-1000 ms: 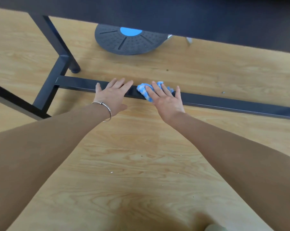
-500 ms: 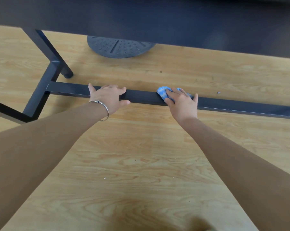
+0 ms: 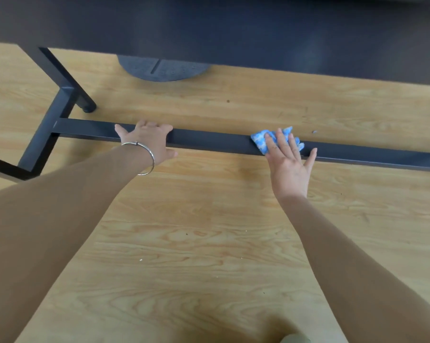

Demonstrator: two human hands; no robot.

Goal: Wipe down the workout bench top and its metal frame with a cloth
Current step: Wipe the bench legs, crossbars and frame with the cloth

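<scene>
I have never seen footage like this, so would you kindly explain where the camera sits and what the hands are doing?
There is no machine here, just a person's two bare hands. The single picture comes from a camera worn on the person's head, looking forward and down. The right hand presses a blue cloth flat, with straight fingers, onto the low metal frame bar. The left hand, with a bracelet on its wrist, grips the same bar further left. The dark bench top crosses the top of the picture. Below is a wooden floor, with a grey disc lying under the bench.
</scene>
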